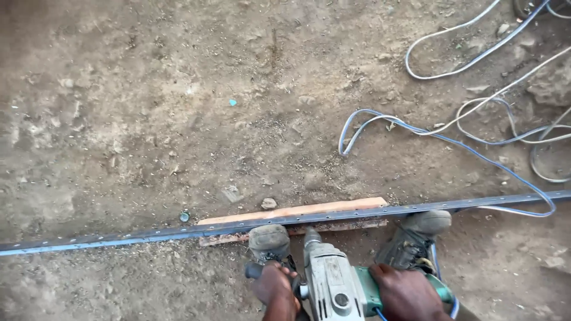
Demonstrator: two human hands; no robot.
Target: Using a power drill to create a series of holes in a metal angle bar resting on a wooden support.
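My left hand [275, 287] grips the black side handle of a grey and green power drill [332, 279]. My right hand [407, 291] is closed around the drill's green rear grip. The drill's nose points down onto a long flat metal strip [119, 238] dotted with small holes, which runs across the ground from left to right. Under the strip, at the drilling spot, lies a short wooden plank [297, 210]. My two boots [269, 239] [417, 235] press on the strip on either side of the drill.
The ground is bare packed dirt [148, 119] with pebbles and debris. Loose white and blue cables [470, 139] loop over the right side, one passing under the strip near my right boot. A small round metal piece [184, 217] lies by the plank's left end.
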